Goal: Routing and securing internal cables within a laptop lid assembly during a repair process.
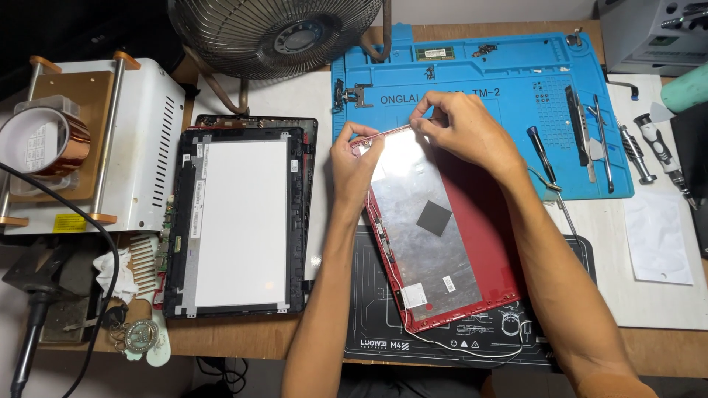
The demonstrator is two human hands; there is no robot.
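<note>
Two mats cover my surface: a blue one at the far side and a black one near me. On the black mat, overlapping the blue, lies the red laptop lid, inner side up, foil-lined, tilted. Left of it rests a detached screen panel in its black frame. My left hand pinches the lid's top-left corner, fingers closed on the edge. My right hand pinches the top edge just beside it, closed on the rim. A white cable trails from the lid's lower edge. Screwdrivers lie on the blue mat's right part.
</note>
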